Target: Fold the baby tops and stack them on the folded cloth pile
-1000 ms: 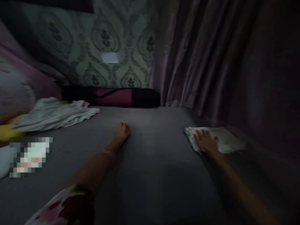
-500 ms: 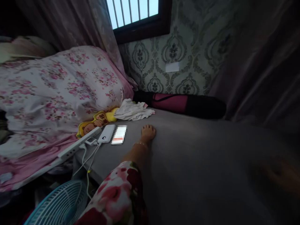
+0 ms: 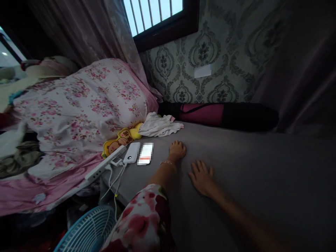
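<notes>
My left hand (image 3: 176, 150) rests on the grey mattress (image 3: 249, 175) with its fingers curled under, nothing visible in it. A thin bracelet circles that wrist, and the sleeve is floral red and white. My right hand (image 3: 201, 176) lies flat on the mattress just to the right of the left one, fingers spread, holding nothing. A white power bank (image 3: 132, 153) and a blurred-out phone (image 3: 145, 154) lie to the left of my left hand.
A white crumpled cloth (image 3: 160, 126) and a yellow cartoon pillow (image 3: 120, 138) lie by a floral quilt (image 3: 78, 112). A white power strip (image 3: 105, 164) with cables hangs at the mattress edge. A blue fan (image 3: 89, 231) stands below. A dark rolled bag (image 3: 223, 115) lies along the wall.
The view has swung left from the curtain side to the quilt side. My right hand left the folded papers and now lies flat beside my left hand, which stayed put.
</notes>
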The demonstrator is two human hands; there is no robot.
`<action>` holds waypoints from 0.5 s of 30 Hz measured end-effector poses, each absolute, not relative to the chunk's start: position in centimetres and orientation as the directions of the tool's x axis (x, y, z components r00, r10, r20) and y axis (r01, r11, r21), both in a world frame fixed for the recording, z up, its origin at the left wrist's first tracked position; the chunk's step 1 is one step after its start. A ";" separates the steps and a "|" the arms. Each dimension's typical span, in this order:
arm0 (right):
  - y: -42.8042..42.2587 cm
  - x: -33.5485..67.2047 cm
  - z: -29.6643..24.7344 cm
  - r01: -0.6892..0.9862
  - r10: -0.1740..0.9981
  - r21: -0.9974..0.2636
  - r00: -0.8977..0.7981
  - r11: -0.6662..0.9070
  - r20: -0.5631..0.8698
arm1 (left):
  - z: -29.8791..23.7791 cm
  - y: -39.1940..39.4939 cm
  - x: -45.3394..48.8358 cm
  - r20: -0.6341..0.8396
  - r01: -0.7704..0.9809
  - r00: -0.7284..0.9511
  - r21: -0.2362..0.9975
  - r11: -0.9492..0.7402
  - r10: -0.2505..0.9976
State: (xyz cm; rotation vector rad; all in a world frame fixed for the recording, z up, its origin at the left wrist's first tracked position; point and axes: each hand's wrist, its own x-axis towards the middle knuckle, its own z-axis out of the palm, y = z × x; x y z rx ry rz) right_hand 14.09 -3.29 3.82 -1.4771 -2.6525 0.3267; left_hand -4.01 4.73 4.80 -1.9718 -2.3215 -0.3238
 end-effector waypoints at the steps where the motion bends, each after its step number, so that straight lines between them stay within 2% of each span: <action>1: -4.0 13.3 4.0 0.800 0.825 -0.259 -0.565 0.542 -0.017 | 5.1 5.0 -4.4 0.177 0.986 -0.137 0.114 0.117 0.975; 4: -5.3 12.4 4.2 0.751 0.798 -0.317 -0.601 0.580 0.036 | 6.3 5.9 -6.0 0.120 0.985 -0.103 0.153 0.084 0.987; 8: -5.5 12.8 4.4 0.740 0.801 -0.337 -0.592 0.582 0.083 | 7.7 7.5 -7.9 0.057 0.951 -0.186 0.262 0.165 0.981; 12: -5.3 13.1 4.5 0.730 0.799 -0.353 -0.593 0.585 0.099 | 8.3 8.6 -9.3 -0.017 0.850 -0.311 0.443 0.286 0.950; 15: -5.2 13.2 4.4 0.719 0.795 -0.361 -0.594 0.594 0.123 | 8.8 8.5 -10.7 -0.069 0.694 -0.430 0.613 0.379 0.900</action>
